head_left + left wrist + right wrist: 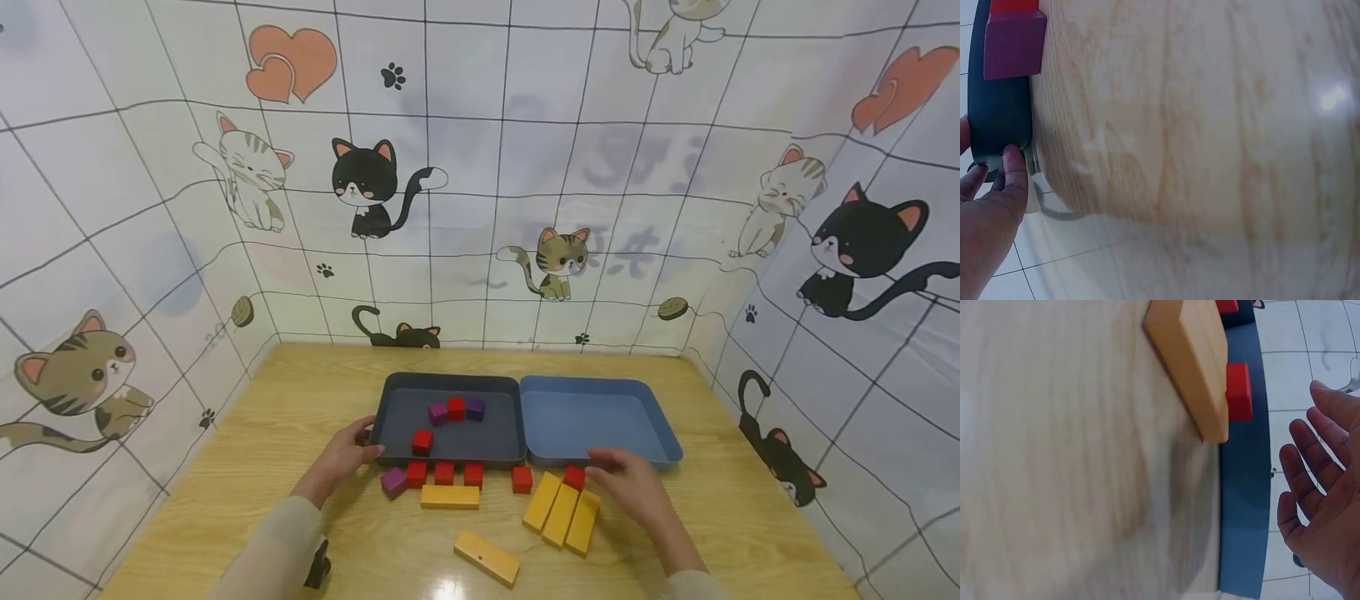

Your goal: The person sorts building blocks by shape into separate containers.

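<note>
My left hand (pixel 339 460) grips the left end of a dark grey tray (pixel 397 404); in the left wrist view its thumb and fingers pinch the tray's corner (pixel 1000 134). Inside that tray are two red cubes, a magenta cube (pixel 438 414) and a dark purple cube (pixel 475 409). Over the front edge of the blue tray (pixel 600 417) hovers my right hand (pixel 633 487), fingers relaxed and spread, holding nothing in the right wrist view. Nearest to it are a red cube (pixel 574 477) and three yellow rectangular blocks (pixel 561 515) lying side by side.
In front of the dark tray stand a purple cube (pixel 393 482), several red cubes (pixel 444 473) and a yellow block (pixel 450 497). A lighter wooden block (pixel 486 557) lies nearer me. Both trays touch on the wooden table (pixel 300 392), before cat-printed walls (pixel 465 167).
</note>
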Demonstrator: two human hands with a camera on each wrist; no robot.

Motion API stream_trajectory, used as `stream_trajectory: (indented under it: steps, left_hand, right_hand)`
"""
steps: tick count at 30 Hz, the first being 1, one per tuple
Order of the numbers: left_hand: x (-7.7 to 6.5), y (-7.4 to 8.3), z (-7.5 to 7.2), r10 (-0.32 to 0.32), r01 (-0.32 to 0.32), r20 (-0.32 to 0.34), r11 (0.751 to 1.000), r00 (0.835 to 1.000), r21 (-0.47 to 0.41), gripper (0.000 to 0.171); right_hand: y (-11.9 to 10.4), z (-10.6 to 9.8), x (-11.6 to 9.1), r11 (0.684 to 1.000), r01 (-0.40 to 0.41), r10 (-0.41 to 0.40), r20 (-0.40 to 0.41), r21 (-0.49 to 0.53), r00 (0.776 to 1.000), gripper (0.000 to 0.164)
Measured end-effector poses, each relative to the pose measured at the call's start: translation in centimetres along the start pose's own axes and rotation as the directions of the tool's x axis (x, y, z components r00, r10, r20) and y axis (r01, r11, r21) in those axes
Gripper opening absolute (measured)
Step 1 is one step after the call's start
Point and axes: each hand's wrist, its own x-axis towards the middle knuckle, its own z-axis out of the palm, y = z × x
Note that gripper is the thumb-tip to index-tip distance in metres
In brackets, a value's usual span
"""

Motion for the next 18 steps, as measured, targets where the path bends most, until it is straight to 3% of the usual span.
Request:
stream_trajectory:
  steps: [11, 18]
  left_hand:
    - [0.0, -0.2, 0.0, 0.008, -0.008, -0.017, 1.000, 1.000, -0.012, 0.059]
    - [-0.1, -0.1, 0.2, 0.014, -0.015, -0.029, 1.000, 0.999, -0.022, 0.058]
  right_hand:
    - [1.1, 0.3, -0.2, 0.995, -0.068, 0.070, 0.031, -0.069, 0.997, 0.039]
    - [1.8, 1.1, -0.3, 0.997, -0.048, 0.050, 0.032, -0.055, 0.998, 0.043]
